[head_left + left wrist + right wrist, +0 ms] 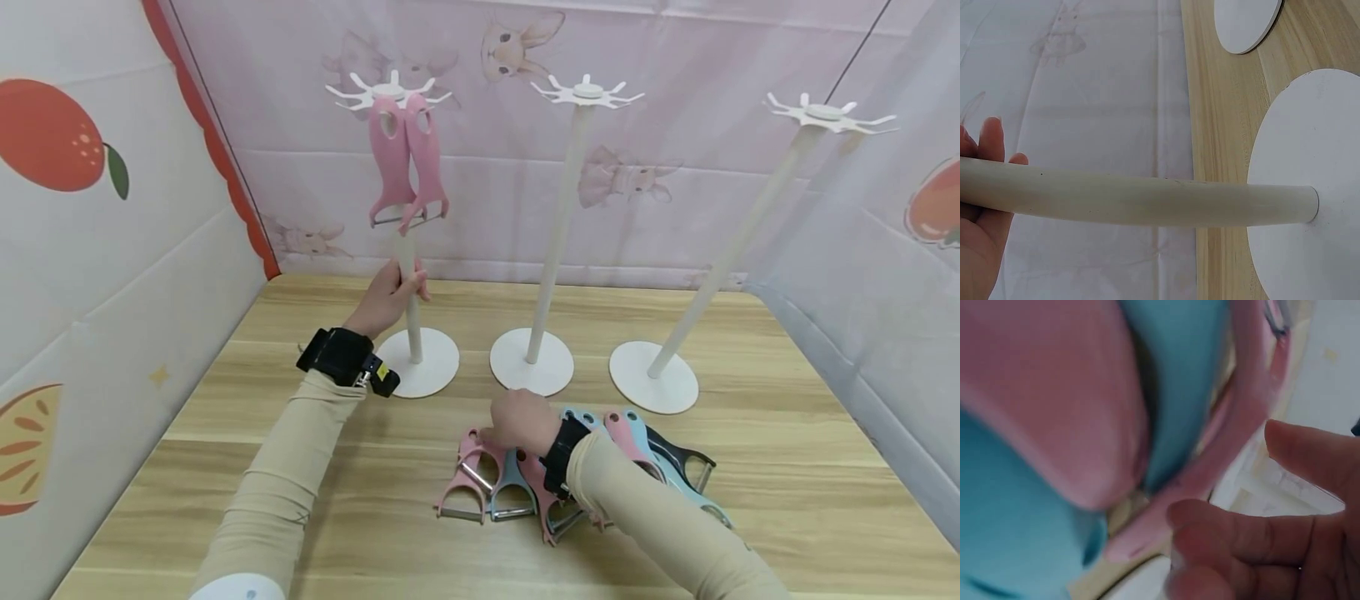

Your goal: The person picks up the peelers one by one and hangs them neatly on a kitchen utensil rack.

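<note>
My left hand grips the white pole of the left stand, fingers wrapped around it above the round base. Two pink peelers hang by their handle holes from that stand's hooks. Over the left part of a row of peelers on the table is my right hand. In the right wrist view its thumb and fingers are spread apart, with fingertips right at the handle of a pink peeler. A blue peeler lies just below the hand; my sleeve hides part of the row.
A middle stand and a leaning-looking right stand carry bare hooks. More pink and blue peelers and a black peeler lie to the right. Printed cloth walls the wooden table at the back and sides.
</note>
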